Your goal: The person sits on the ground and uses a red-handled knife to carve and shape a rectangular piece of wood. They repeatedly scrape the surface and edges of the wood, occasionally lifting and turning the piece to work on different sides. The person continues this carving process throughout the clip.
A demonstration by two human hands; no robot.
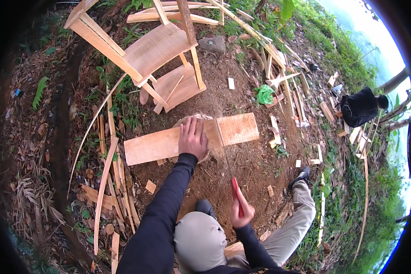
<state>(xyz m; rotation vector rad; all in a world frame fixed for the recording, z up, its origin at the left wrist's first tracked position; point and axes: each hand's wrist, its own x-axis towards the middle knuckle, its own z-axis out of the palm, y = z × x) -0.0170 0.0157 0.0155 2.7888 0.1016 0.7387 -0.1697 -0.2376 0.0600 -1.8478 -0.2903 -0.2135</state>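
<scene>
My left hand (193, 137) lies flat on a pale wooden plank (153, 147), fingers stretched out and pressing on its top. The plank rests across a stump (203, 157), most of which it hides. My right hand (242, 210) is closed round the red handle of a hand saw (235, 186). From the handle the thin blade runs up to the plank, at a line crossing its width just right of my left hand. The plank's right end (238, 129) extends past this line.
Beyond the plank stands a wooden chair (157, 48). Long wooden strips (106, 182) lie to the left. Wood offcuts and a green plastic bag (264, 94) are at the right, with a black bag (360, 107) farther out. My shoe (299, 177) is planted on the dirt.
</scene>
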